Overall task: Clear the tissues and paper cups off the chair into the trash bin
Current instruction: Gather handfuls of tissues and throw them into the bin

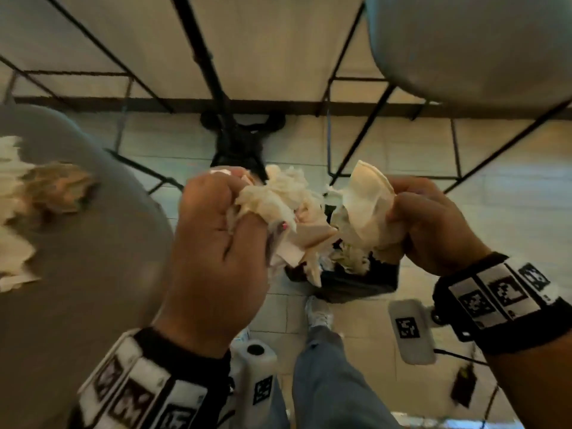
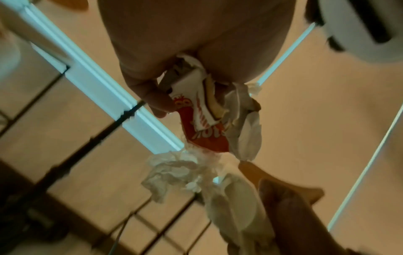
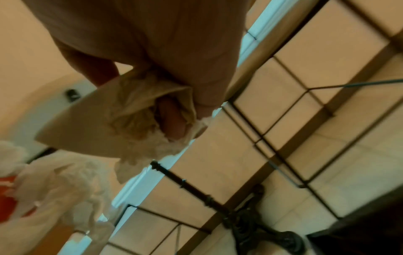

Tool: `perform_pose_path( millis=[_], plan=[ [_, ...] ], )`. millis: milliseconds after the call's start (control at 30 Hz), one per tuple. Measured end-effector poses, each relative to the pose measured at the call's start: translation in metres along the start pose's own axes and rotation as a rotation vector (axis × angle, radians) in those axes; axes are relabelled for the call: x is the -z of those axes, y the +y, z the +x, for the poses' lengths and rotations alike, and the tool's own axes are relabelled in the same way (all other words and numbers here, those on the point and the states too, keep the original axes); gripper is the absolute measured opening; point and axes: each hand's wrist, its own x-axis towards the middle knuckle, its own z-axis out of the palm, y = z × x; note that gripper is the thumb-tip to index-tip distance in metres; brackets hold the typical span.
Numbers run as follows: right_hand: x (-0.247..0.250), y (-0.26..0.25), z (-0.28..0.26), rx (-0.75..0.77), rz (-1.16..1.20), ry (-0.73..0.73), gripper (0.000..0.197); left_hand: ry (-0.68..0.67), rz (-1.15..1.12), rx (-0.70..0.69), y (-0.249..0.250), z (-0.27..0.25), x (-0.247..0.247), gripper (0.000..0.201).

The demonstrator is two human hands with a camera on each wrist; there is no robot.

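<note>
My left hand [image 1: 219, 230] grips a wad of white tissues [image 1: 278, 196] together with a crushed red-and-white paper cup [image 2: 205, 126]. My right hand [image 1: 430, 221] grips a flattened cream paper cup with tissue [image 1: 365, 199]. Both hands hang over a black-lined trash bin [image 1: 356, 277] on the floor, with crumpled tissue inside it. The grey chair seat [image 1: 93, 258] lies at the left, still bearing crumpled tissues [image 1: 12, 181] and a brownish crumpled piece [image 1: 58, 187]. In the right wrist view my fingers [image 3: 172, 119] curl into the cream cup and tissue [image 3: 135, 110].
A black cast-iron table base [image 1: 238, 140] stands just beyond the bin. Thin black metal chair legs [image 1: 362, 131] cross the tiled floor. A second grey round seat [image 1: 470, 44] is at the top right. My leg and shoe [image 1: 318, 317] stand beside the bin.
</note>
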Motion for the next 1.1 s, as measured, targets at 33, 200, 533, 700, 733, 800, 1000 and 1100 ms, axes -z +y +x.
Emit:
perform_pose_path(
  millis=[33,200,533,700,733,800,1000,1100],
  plan=[
    [0.02,0.016,0.0,-0.037,0.031,0.059,0.036,-0.045,-0.038,0.026,-0.005,0.002,-0.026,0.017],
    [0.102,0.117,0.016,-0.29,0.097,0.364,0.026,-0.353,0.025,0.367,-0.09,-0.002,-0.171,0.007],
    [0.189,0.321,0.101,-0.803,0.208,0.598,0.055,-0.669,0.281,0.883,-0.266,-0.017,-0.325,0.048],
    [0.182,0.354,0.125,-0.805,0.462,0.623,0.081,-0.884,0.367,1.011,-0.296,-0.033,-0.331,0.088],
    [0.177,0.353,0.125,-0.821,0.5,0.617,0.086,-0.912,0.392,1.022,-0.297,-0.038,-0.326,0.088],
    [0.171,0.351,0.124,-0.831,0.518,0.622,0.089,-0.902,0.411,1.05,-0.295,-0.043,-0.311,0.094],
    [0.142,0.322,0.104,-0.926,0.128,0.427,0.049,-0.749,0.29,1.052,-0.272,-0.06,-0.247,0.09],
    [0.123,0.294,0.086,-0.912,-0.221,0.263,0.04,-0.716,0.177,1.036,-0.238,-0.062,-0.207,0.062]
  ],
)
